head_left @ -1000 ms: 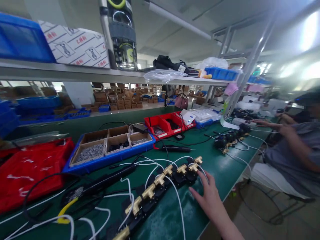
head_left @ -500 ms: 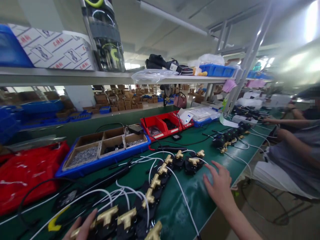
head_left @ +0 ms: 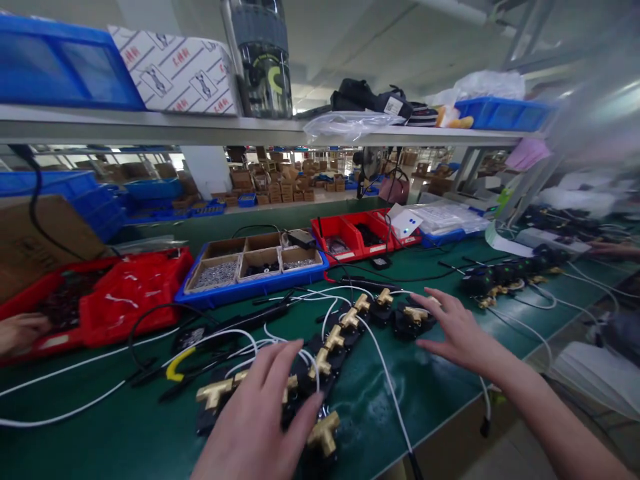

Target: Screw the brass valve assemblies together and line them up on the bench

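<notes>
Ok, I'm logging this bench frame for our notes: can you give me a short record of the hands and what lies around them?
left hand: open, spread over the near end of the row of brass tee fittings
right hand: open, fingers at the far end of that row
cables: white cables run across the green bench
behind: blue tray of small boxes, red bins
far left: another person's hand by a red tray

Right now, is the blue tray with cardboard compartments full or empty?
Partly filled. The blue tray has a heap of small silvery parts in its front-left compartment; other compartments hold less, and the back-left looks nearly bare.
</notes>
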Demonstrator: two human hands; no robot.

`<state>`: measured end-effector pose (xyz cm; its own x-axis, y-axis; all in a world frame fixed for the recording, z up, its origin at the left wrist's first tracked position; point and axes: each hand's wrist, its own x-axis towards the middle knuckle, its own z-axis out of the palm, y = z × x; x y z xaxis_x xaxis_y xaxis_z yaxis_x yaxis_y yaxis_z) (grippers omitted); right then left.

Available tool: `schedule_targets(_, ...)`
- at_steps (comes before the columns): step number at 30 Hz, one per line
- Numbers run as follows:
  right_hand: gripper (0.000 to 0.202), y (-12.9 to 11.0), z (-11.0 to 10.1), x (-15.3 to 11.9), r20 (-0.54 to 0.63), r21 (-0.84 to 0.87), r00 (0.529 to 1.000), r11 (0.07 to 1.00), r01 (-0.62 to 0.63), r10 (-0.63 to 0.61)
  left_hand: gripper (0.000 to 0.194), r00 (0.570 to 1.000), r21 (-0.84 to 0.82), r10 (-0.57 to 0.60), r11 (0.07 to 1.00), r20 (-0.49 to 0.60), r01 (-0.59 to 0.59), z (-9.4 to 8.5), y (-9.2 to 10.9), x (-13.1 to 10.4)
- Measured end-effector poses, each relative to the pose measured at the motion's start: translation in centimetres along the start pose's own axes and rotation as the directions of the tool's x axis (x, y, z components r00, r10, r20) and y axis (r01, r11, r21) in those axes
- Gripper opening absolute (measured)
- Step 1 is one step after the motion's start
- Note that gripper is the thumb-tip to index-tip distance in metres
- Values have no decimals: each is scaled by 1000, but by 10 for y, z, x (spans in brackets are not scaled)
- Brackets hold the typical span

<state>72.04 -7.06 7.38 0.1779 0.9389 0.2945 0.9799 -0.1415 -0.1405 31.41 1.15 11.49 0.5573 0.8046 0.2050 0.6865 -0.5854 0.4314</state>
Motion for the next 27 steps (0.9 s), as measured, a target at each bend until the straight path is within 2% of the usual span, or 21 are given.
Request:
schedule_targets(2, 71, -3, 2, 15, 98, -71, 995, 997, 11, -4, 82, 975, 8, -37, 999, 218, 36, -2, 26, 55)
schedule_targets(4, 62, -9, 6, 25, 151, -134, 988, 991, 1, 19, 98, 895, 69, -83, 996, 437, 58, 7, 44, 107)
schedule_targets(6, 54, -14, 11, 30, 176, -176, 984, 984, 0, 32, 106, 855, 76, -94, 995, 510, 64, 25, 54, 145)
schedule_targets(8, 48, -14, 14, 31, 185, -194, 983, 981, 26, 10, 105, 834, 62, -64, 997, 549, 35, 45, 59, 166)
schedule_targets(11, 41, -9, 15, 32, 179, -202, 983, 976, 82, -46, 96, 835, 27, 2, 999, 550, -21, 71, 63, 175)
schedule_targets(14, 37, 4, 15, 33, 176, -209, 981, 971, 118, -81, 88, 849, -20, 85, 996, 522, -87, 87, 67, 175)
schedule_targets(18, 36, 33, 19, 38, 190, -230, 977, 963, 143, -99, 96, 848, -70, 145, 989, 510, -128, 105, 83, 181)
schedule_targets(22, 36, 69, 23, 45, 180, -273, 982, 956, 108, -59, 111, 840, -76, 116, 993, 530, -89, 125, 108, 193)
schedule_targets(27, 36, 110, 23, 55, 167, -352, 986, 935, 48, 12, 107, 817, -17, -20, 999, 576, 37, 138, 131, 206)
